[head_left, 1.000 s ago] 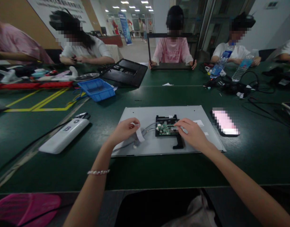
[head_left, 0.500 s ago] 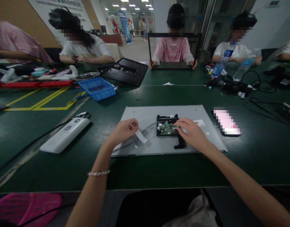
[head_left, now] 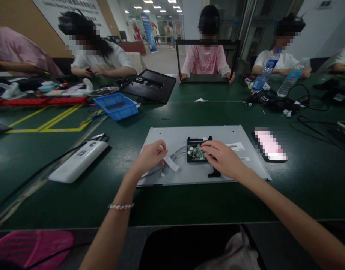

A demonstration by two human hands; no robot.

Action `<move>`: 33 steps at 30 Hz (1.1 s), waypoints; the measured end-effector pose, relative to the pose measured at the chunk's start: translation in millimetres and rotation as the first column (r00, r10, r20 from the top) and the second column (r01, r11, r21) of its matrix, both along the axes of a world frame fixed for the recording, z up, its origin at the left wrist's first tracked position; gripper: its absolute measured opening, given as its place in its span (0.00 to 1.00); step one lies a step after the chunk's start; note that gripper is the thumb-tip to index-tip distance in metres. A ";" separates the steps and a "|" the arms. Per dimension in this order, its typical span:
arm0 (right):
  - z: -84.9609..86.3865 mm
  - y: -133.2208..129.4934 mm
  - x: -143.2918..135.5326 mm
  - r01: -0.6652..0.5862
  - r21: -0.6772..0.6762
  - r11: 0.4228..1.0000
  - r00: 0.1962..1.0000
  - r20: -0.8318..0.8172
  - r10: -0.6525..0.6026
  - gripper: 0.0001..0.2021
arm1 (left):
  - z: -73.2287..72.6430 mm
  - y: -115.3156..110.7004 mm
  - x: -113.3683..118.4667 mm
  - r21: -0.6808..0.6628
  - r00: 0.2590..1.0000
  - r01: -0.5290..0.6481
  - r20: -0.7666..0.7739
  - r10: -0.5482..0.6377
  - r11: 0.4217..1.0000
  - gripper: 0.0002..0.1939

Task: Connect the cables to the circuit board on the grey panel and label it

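Observation:
On the grey metal-backed panel (head_left: 175, 135), a black bracket (head_left: 191, 140) carries a green circuit board (head_left: 195, 153). My right hand (head_left: 224, 159) reaches over the board's right side, fingers stretched out and apart from the thumb, fingertips at the board; they hide part of it. Left of the board, my left hand (head_left: 153, 155) is closed in a pinch on a white strip (head_left: 171, 164), which hangs down to the right. Grey cables (head_left: 176, 154) run from the board leftward, passing behind the strip and under my left hand.
A white power bank (head_left: 79, 159) lies left, a phone (head_left: 269, 144) right. Further back are a blue basket (head_left: 117, 108), a black casing (head_left: 149, 84) and water bottles (head_left: 264, 75). A person opposite holds a black frame (head_left: 207, 77); other people sit nearby.
My right hand has shifted left, its fingers now stretched further over the board. The left hand has moved slightly right with the white strip.

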State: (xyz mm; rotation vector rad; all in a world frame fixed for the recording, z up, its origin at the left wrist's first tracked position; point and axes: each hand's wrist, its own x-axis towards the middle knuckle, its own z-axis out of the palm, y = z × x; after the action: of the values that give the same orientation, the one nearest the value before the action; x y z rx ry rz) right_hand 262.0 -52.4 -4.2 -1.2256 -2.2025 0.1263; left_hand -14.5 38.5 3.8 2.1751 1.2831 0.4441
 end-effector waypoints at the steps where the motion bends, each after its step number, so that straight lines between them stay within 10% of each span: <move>1: 4.0 -0.3 -5.5 -0.027 -0.005 1.000 0.999 0.019 0.027 0.16 | 0.0 -0.4 0.1 0.000 1.000 0.005 0.000 -0.005 1.000 0.05; 8: 12.1 -2.5 -55.8 -0.263 -0.029 0.964 0.939 0.224 0.262 0.22 | -3.9 -2.3 -0.5 0.036 0.999 0.009 -0.042 -0.007 0.999 0.05; 16: -9.3 -2.3 -84.0 -0.323 -0.023 0.946 0.878 0.365 0.309 0.27 | 8.6 -7.3 4.6 0.456 0.999 0.050 -0.033 -0.040 0.888 0.07; 22: -14.3 -2.3 -83.8 -0.319 -0.033 0.947 0.889 0.335 0.312 0.27 | 6.4 -9.0 7.6 0.165 0.921 0.352 -0.237 -0.309 0.921 0.05; 33: -14.1 -20.0 -84.9 -0.270 -0.061 0.961 0.906 0.322 0.275 0.30 | -10.2 1.0 -0.9 0.120 0.921 0.365 -0.188 -0.340 0.923 0.07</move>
State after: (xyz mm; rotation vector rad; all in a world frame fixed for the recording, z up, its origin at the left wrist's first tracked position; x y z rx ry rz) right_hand 177.0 -72.3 -18.2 -0.9942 -2.6634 0.0528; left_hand -15.4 39.5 -6.4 2.5531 0.9271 0.2245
